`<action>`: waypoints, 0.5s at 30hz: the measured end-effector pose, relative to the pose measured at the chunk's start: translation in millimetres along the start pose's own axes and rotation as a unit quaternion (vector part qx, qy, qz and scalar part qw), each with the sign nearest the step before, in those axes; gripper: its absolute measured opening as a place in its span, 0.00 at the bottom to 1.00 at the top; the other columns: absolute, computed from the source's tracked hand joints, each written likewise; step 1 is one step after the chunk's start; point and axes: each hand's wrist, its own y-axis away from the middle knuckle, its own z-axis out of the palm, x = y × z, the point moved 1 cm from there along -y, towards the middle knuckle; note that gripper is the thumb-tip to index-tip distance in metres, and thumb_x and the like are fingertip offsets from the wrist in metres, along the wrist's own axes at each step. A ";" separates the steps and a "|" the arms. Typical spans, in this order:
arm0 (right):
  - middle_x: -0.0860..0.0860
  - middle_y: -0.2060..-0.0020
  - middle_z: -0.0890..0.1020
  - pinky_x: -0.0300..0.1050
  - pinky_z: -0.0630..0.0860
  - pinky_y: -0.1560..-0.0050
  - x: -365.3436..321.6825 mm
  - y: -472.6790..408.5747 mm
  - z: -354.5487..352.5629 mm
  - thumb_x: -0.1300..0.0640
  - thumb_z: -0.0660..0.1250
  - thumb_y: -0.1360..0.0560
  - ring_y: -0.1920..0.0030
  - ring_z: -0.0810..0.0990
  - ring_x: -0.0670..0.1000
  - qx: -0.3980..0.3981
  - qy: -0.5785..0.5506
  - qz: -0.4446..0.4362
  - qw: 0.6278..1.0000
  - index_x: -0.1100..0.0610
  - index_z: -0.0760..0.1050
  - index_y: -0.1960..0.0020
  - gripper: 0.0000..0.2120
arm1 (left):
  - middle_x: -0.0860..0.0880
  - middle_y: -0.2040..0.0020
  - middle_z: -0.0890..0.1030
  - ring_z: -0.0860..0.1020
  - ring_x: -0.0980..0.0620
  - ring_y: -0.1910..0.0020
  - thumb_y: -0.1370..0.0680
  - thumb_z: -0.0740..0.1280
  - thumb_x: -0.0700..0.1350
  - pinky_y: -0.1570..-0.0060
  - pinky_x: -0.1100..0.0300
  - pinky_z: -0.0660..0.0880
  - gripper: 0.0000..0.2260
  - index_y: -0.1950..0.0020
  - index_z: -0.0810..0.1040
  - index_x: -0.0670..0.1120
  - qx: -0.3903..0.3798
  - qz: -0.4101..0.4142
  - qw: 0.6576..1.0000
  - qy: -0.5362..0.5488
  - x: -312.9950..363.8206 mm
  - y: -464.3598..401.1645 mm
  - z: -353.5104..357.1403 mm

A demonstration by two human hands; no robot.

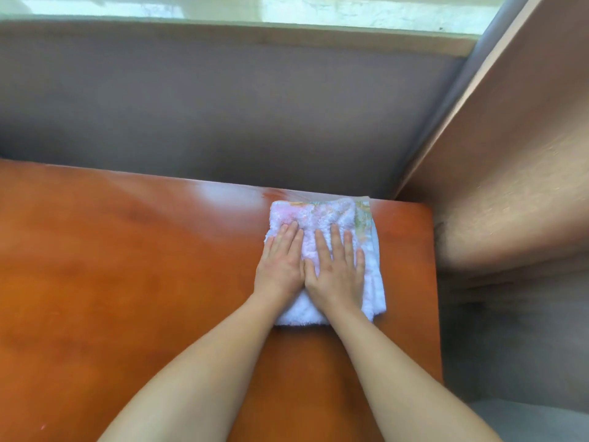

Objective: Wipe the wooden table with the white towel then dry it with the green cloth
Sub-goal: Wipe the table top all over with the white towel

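The white towel [322, 218], fluffy with a faint pink tint and a patterned edge, lies folded on the reddish wooden table [127, 282], near its far right corner. My left hand [280, 263] and my right hand [338, 269] press flat on the towel side by side, fingers stretched forward and palms down. The towel's far edge reaches the table's back edge. No green cloth is in view.
A grey-purple wall [223, 106] stands right behind the table, with a window ledge [255, 33] above it. A brown panel [510, 154] rises along the right side. The table's right edge [435, 282] drops to a grey floor.
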 end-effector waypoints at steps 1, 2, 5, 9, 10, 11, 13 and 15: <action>0.48 0.21 0.52 0.54 0.39 0.26 -2.0 -16.8 -1.7 0.41 0.51 0.23 0.21 0.46 0.51 -0.002 -0.003 0.020 1.000 0.44 0.57 0.22 0.29 | 0.46 0.22 0.56 0.53 0.49 0.23 0.21 0.52 0.49 0.26 0.47 0.52 0.25 0.24 0.60 0.42 -0.021 -0.002 1.000 0.006 0.5 -17.6 -9.5; 0.47 0.21 0.51 0.55 0.39 0.26 -4.3 -32.3 -3.5 0.40 0.52 0.22 0.22 0.44 0.51 0.000 -0.007 0.043 0.999 0.43 0.54 0.22 0.29 | 0.48 0.22 0.52 0.48 0.51 0.23 0.19 0.53 0.48 0.25 0.51 0.47 0.24 0.23 0.57 0.44 -0.042 -0.006 0.999 0.031 2.0 -32.9 -20.5; 0.49 0.21 0.50 0.59 0.41 0.26 -9.6 -54.1 -6.9 0.36 0.54 0.23 0.21 0.45 0.53 0.017 -0.003 0.092 0.996 0.42 0.51 0.22 0.32 | 0.47 0.22 0.53 0.50 0.51 0.23 0.18 0.55 0.45 0.27 0.56 0.50 0.22 0.24 0.59 0.44 -0.095 -0.019 0.988 0.116 3.7 -48.4 -48.2; 0.49 0.20 0.44 0.61 0.40 0.25 -19.8 -53.9 -8.4 0.33 0.47 0.23 0.22 0.39 0.54 -0.020 0.021 0.091 0.995 0.43 0.45 0.21 0.34 | 0.49 0.22 0.53 0.54 0.51 0.24 0.21 0.54 0.38 0.28 0.57 0.57 0.26 0.23 0.56 0.46 -0.079 0.027 0.992 0.099 -21.8 -7.1 -50.6; 0.49 0.20 0.44 0.61 0.40 0.25 -24.7 -52.2 -7.0 0.34 0.47 0.23 0.22 0.39 0.54 -0.025 0.019 0.088 0.996 0.44 0.45 0.21 0.34 | 0.50 0.22 0.53 0.54 0.51 0.24 0.21 0.55 0.38 0.29 0.57 0.57 0.26 0.22 0.55 0.47 -0.065 0.029 0.993 0.093 -30.3 6.5 -47.1; 0.49 0.20 0.44 0.60 0.39 0.25 -31.6 -49.5 -4.5 0.35 0.47 0.22 0.22 0.39 0.54 -0.030 0.016 0.084 0.996 0.45 0.46 0.20 0.34 | 0.50 0.22 0.53 0.55 0.50 0.25 0.21 0.55 0.38 0.30 0.57 0.58 0.26 0.22 0.55 0.47 -0.051 0.020 0.995 0.087 -37.7 18.5 -43.0; 0.50 0.20 0.45 0.59 0.39 0.25 -53.8 -38.2 4.3 0.36 0.48 0.22 0.22 0.39 0.54 -0.035 0.018 0.062 0.997 0.46 0.47 0.20 0.33 | 0.49 0.22 0.56 0.57 0.49 0.26 0.21 0.55 0.38 0.32 0.57 0.60 0.26 0.23 0.57 0.46 -0.018 -0.018 0.996 0.085 -53.2 40.3 -40.9; 0.50 0.20 0.45 0.58 0.38 0.25 -83.6 -22.9 16.5 0.36 0.48 0.21 0.22 0.40 0.54 -0.040 0.021 0.026 0.999 0.45 0.47 0.20 0.32 | 0.44 0.28 0.67 0.67 0.43 0.32 0.23 0.56 0.37 0.36 0.54 0.66 0.22 0.28 0.68 0.41 0.039 -0.045 0.994 0.092 -71.6 61.0 -45.5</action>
